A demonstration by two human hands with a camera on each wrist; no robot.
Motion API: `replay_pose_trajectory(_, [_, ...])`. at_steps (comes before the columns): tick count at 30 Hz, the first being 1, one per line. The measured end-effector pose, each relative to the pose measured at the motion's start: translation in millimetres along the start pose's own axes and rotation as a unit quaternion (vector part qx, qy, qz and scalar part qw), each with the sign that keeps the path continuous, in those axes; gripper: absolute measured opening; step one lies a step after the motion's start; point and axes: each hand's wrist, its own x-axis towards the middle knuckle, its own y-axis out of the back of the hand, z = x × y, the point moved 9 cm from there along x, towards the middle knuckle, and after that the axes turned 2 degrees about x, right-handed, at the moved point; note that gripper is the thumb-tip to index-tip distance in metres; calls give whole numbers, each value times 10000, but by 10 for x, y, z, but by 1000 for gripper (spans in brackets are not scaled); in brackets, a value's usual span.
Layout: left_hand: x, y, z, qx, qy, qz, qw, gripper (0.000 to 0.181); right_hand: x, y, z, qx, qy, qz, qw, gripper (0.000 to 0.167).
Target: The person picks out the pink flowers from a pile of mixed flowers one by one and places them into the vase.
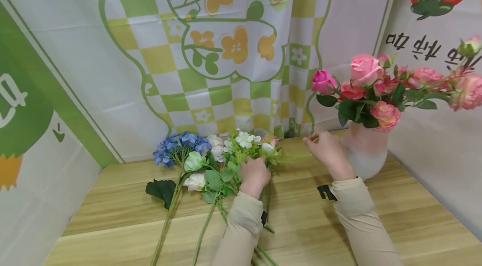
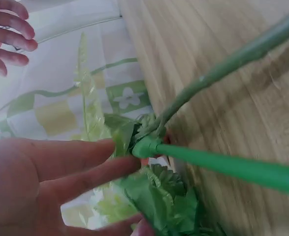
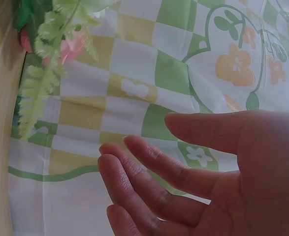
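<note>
My left hand reaches into a bunch of artificial flowers lying on the table. In the left wrist view its thumb and finger pinch the greenery of a flower stem; the rest of the grip is partly hidden by leaves. White blossoms lie just beyond this hand. My right hand hovers beside the vase, with loosely bent fingers and nothing held. The pink-and-white vase holds several pink roses. A pale green fern sprig hangs near the right hand in the right wrist view.
A blue hydrangea, white roses and a dark leaf lie to the left, their long stems pointing toward the front. Behind the wooden table hangs a checkered curtain.
</note>
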Motion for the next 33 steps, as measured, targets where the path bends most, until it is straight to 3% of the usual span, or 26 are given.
replay_pose_trajectory(6, [108, 131, -1, 94, 328, 311, 9989, 24, 9, 5, 16, 19, -13, -104, 9999, 46])
replay_pose_trajectory(9, [207, 167, 23, 4, 374, 115, 9992, 21, 10, 10, 17, 42, 11, -87, 10000, 47])
replay_pose_trajectory(13, [312, 109, 96, -506, 372, -278, 9976, 18, 9, 13, 18, 97, 10, -88, 9999, 46])
replay_pose_trajectory(16, [365, 37, 196, -580, 250, -479, 9969, 14, 9, 16, 22, 146, -4, -71, 9999, 45])
replay_pose_trajectory(25, [544, -162, 404, 234, 111, -749, 9969, 26, 16, -2, 13, 154, -8, -79, 9999, 43])
replay_pose_trajectory(29, [654, -238, 485, 784, 21, -639, 9949, 35, 21, -5, 9, 155, 10, -85, 9998, 44])
replay_pose_trajectory(33, [733, -344, 467, 1188, 297, -610, 9906, 39, 15, -20, 15, 108, -52, -133, 9998, 43])
